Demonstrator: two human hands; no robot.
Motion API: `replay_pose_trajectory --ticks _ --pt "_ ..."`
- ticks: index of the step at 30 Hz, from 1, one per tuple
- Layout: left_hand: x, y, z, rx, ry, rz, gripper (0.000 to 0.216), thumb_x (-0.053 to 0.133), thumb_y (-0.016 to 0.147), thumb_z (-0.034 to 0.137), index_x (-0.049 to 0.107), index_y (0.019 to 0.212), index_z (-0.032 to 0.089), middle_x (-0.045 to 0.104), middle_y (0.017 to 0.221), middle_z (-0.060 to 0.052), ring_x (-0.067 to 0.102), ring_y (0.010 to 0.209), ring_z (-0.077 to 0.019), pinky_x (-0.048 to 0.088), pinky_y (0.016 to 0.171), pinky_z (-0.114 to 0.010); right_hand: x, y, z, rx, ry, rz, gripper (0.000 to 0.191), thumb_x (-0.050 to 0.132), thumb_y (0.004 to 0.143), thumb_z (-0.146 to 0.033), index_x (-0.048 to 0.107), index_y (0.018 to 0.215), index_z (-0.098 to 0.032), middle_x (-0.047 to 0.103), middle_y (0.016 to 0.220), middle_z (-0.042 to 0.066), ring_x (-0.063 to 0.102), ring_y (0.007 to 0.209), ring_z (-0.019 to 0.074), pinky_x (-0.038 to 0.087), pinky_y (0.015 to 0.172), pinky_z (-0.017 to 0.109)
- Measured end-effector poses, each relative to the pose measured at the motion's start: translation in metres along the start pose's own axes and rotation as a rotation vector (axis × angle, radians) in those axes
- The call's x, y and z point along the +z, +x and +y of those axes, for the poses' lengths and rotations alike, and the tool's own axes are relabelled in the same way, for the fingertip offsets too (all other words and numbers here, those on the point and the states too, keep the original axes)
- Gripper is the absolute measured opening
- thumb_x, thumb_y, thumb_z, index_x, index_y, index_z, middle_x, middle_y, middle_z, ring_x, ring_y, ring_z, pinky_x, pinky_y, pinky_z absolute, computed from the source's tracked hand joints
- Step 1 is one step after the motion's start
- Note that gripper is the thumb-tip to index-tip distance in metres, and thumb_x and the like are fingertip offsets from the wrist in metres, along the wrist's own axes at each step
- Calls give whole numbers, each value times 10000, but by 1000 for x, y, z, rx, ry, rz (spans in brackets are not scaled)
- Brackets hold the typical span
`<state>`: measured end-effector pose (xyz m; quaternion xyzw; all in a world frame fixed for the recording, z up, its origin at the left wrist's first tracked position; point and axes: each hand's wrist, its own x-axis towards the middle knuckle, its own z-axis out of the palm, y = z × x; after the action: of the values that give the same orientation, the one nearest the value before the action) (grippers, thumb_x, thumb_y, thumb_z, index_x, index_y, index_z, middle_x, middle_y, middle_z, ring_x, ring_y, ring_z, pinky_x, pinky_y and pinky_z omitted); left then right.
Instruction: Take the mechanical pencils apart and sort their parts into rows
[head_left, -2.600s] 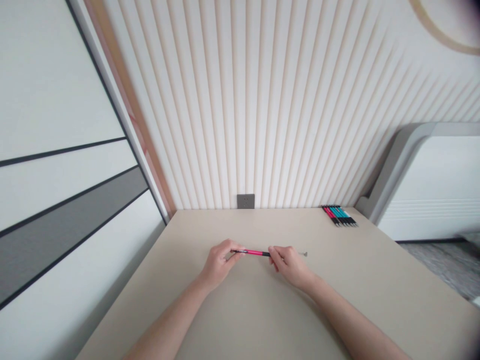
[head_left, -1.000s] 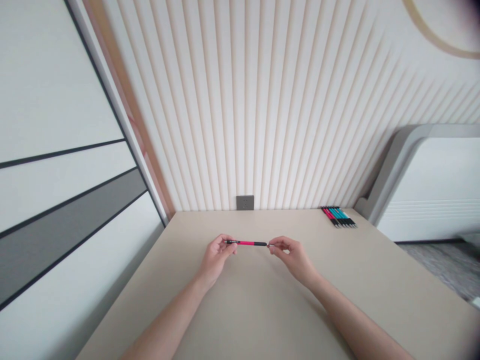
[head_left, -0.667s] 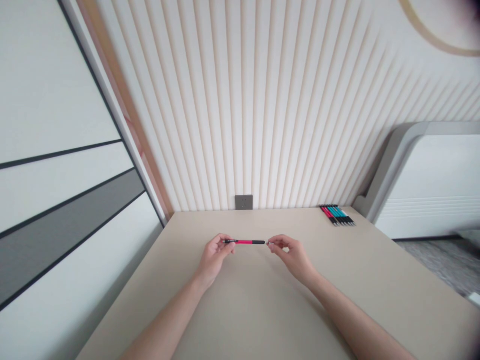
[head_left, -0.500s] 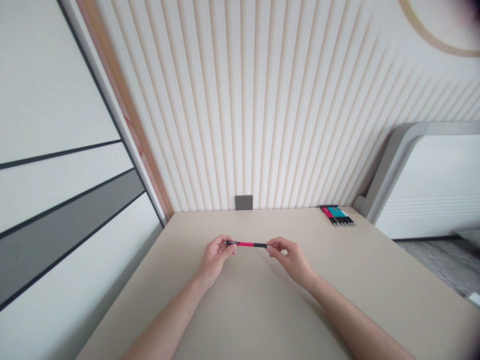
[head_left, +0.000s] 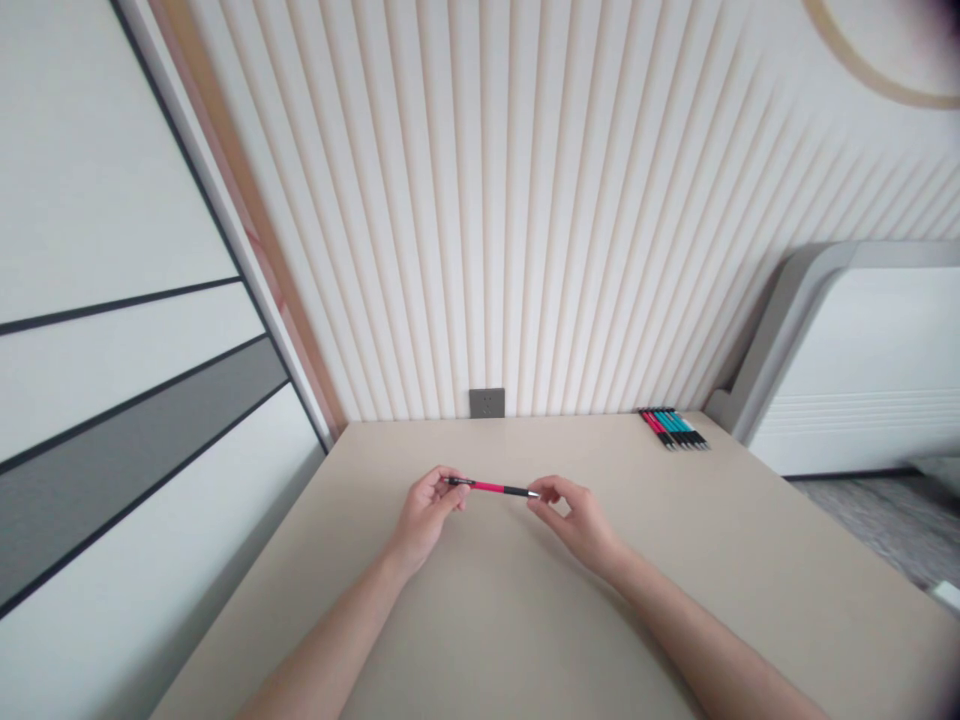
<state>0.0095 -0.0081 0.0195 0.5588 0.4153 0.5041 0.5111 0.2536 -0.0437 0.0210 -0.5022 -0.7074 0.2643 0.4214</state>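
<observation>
My left hand (head_left: 430, 508) is closed on the black upper end of a slim pen (head_left: 489, 487) with a pink barrel, a black grip and a silver tip. The pen is held nearly level above the table, its tip end slightly lower and pointing right. Around that silver tip, the thumb and forefinger of my right hand (head_left: 574, 515) are curled from either side; how firmly they touch it is hard to make out. Off to the right, a row of pens (head_left: 673, 429) lies side by side, pink ones at the left and teal ones beside them.
The beige table (head_left: 480, 620) meets a ribbed cream wall (head_left: 495, 200) with a dark socket (head_left: 487, 403) just above the tabletop. A white and grey cabinet (head_left: 135, 400) borders the left side. A grey-framed headboard (head_left: 862, 340) stands at the right.
The pen has shifted a little left with my left hand, and its tip end has dipped slightly. More of the silver tip shows between my right fingers. The row of pens is unchanged.
</observation>
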Motion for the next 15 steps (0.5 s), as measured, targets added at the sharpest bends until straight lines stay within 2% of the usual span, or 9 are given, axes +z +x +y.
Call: replay_pose_trajectory --ticks 2,6,8,11,13,15 --pt "0 -1 1 -9 18 -7 247 719 750 354 616 873 166 602 654 14 552 621 -127 427 639 -239 -1 -1 -1 -34 -40 -15 346 488 906 -494 676 845 -210 695 815 44 615 784 183 458 756 298" --pt "1 -3 3 -15 37 -33 238 704 769 352 622 888 163 596 639 13 550 632 -128 415 640 -233 1 -2 -2 24 -22 -129 561 293 982 -482 651 662 -193 663 653 33 602 648 160 444 682 277" --pt "1 -2 3 -14 29 -26 237 705 769 351 620 887 163 593 637 17 541 625 -123 410 635 -228 0 -2 -2 47 4 -131 536 306 979 -486 680 735 -189 675 687 35 606 658 162 446 676 275" --pt "1 -2 2 -8 5 -5 246 712 762 355 611 880 164 585 642 22 525 615 -116 407 623 -223 -3 -1 -1 -23 -28 -67 339 492 912 -480 683 940 -202 698 842 43 616 780 184 444 755 294" --pt "1 -1 1 -3 -13 -1 254 714 762 356 605 885 162 578 650 24 512 613 -111 405 615 -218 -4 -1 -2 -64 -54 -46 296 530 895 -464 673 920 -207 694 849 42 610 800 186 430 785 302" --pt "1 -1 -1 3 -23 -11 256 711 769 354 604 895 159 580 670 21 504 618 -106 402 613 -213 -4 -2 -3 -80 -63 -65 332 483 921 -460 662 816 -201 684 791 37 601 765 175 418 791 302"
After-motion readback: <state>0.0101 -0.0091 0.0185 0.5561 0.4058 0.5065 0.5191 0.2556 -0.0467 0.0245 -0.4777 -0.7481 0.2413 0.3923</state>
